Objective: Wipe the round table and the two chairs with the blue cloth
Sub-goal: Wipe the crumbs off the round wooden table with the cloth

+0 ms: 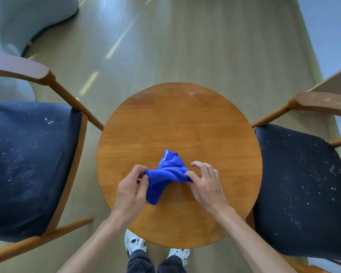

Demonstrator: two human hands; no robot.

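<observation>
A: Cloth status?
B: Crumpled blue terry cloth (166, 174) bunched up over the near half of the round brown wooden table (185, 119) — far corner sticking up, near end drooping toward the tabletop.
A: Grip?
B: Left hand (130, 191) pinching the cloth's left edge between thumb and curled fingers. Right hand (206, 185) pinching the right edge with thumb and forefinger, other fingers loosely spread above the wood.
A: Chairs?
B: Wooden armchair with dark padded seat (30, 162) just left of the table, matching wooden armchair (299, 186) just right. White specks and dusty smears on both seats — also on the right armrest.
A: Rest?
B: Light wood-plank floor (185, 46) beyond; white sneakers (135, 243) at the table's near edge.
</observation>
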